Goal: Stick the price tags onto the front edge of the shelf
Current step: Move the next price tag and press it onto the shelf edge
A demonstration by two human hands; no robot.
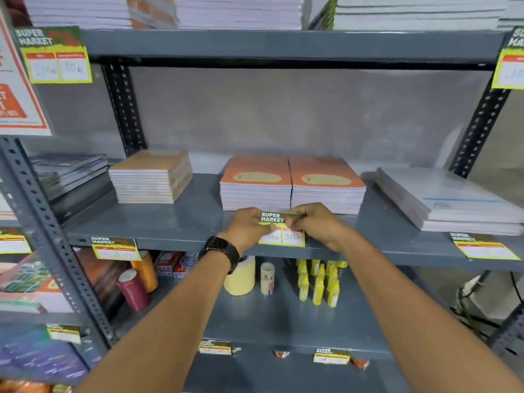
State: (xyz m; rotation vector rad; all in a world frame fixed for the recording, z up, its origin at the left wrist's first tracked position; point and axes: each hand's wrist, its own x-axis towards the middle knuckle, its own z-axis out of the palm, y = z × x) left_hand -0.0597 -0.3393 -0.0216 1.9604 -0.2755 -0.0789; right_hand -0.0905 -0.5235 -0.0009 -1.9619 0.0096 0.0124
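A green and yellow price tag point(282, 228) reading "SUPER MARKET" lies against the front edge of the grey middle shelf point(175, 229), in front of two orange notebook stacks point(292, 182). My left hand point(248, 226), with a black watch on the wrist, pinches the tag's left side. My right hand point(317, 222) presses on its top right corner. The tag's green top folds onto the shelf surface and its yellow part with handwritten prices hangs down the edge.
Other tags hang on the same edge at the left point(114, 248) and the right point(482, 246), and on the shelves above point(55, 56) and below point(330, 356). Glue bottles point(320, 282), tape rolls point(241, 276) and thread spools point(133, 289) stand on the lower shelf.
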